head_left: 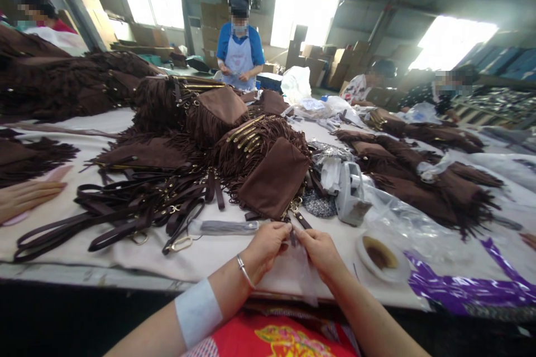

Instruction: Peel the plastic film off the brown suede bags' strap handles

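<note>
A brown fringed pouch (274, 181) lies in front of me, its near corner with gold clasps pointing at my hands. My left hand (270, 248) pinches a small dark strap end (292, 236) just below that corner. Against the other side of the same piece, my right hand (320, 251) is closed, thumb and fingertips pressed together. The two hands nearly touch. Thin clear plastic (304, 273) hangs between and under them. Left of my hands, a grey-handled tool (228, 227) lies on the white cloth.
Dark wrist straps (125, 209) with gold hardware pile up at the left. More fringed pouches (410, 178) lie at the right. A white bowl (389, 275) of brown stuff, a grey tape dispenser (352, 195) and purple plastic (464, 284) are nearer. Another person's hand (31, 198) rests at far left.
</note>
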A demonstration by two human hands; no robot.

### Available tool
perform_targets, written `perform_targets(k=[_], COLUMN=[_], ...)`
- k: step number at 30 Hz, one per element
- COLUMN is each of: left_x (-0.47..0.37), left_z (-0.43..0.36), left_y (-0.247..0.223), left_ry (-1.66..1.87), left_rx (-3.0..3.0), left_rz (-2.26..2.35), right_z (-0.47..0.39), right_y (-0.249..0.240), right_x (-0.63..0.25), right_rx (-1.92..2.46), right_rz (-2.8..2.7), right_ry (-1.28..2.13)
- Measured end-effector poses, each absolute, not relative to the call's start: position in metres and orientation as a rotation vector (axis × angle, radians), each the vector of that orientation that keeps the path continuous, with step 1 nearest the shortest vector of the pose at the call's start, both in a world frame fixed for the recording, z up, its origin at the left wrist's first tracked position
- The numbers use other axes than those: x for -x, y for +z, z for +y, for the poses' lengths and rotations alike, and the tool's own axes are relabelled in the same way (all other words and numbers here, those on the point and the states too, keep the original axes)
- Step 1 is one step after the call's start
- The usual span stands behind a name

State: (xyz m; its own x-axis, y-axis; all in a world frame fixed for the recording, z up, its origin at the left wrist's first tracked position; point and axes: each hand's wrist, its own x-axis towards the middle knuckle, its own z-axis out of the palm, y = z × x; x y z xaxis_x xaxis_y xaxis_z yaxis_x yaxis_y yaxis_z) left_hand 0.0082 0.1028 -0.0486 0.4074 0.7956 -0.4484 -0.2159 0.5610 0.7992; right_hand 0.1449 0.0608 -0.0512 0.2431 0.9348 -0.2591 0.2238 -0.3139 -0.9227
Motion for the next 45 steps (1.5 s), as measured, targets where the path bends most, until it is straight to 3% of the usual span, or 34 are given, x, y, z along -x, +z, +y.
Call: perform_targets(k=[12,21,33,40,45], left_x=[0.028,0.045,0.067,0.098,0.109], left_z=[0.101,0.119,0.118,0.135,0.106], left_y=[-0.041,-0.042,-0.039,-0.031,-0.035], left_ry=[0.801,0.966,1.035,1.171,0.999], left_rx=[-0.196,-0.227,-0.308,-0.641,-0.646], left_rz=[1.065,1.123,1.102,1.158,1.152], right_z=[0.107,0.134,0.13,0.129,0.13], right_y=[-0.063,-0.06,-0.055,-0.049,-0.064], right_x=[-0.148,-0.131,-0.103,-0.066,-0.041], right_rx=[1.86,1.838,1.71,1.515,1.477], right_rz=[-1.169,-1.245,-1.118,-1.098,-1.043], right_ry=[0.962,0.942,1.356,1.567,1.629])
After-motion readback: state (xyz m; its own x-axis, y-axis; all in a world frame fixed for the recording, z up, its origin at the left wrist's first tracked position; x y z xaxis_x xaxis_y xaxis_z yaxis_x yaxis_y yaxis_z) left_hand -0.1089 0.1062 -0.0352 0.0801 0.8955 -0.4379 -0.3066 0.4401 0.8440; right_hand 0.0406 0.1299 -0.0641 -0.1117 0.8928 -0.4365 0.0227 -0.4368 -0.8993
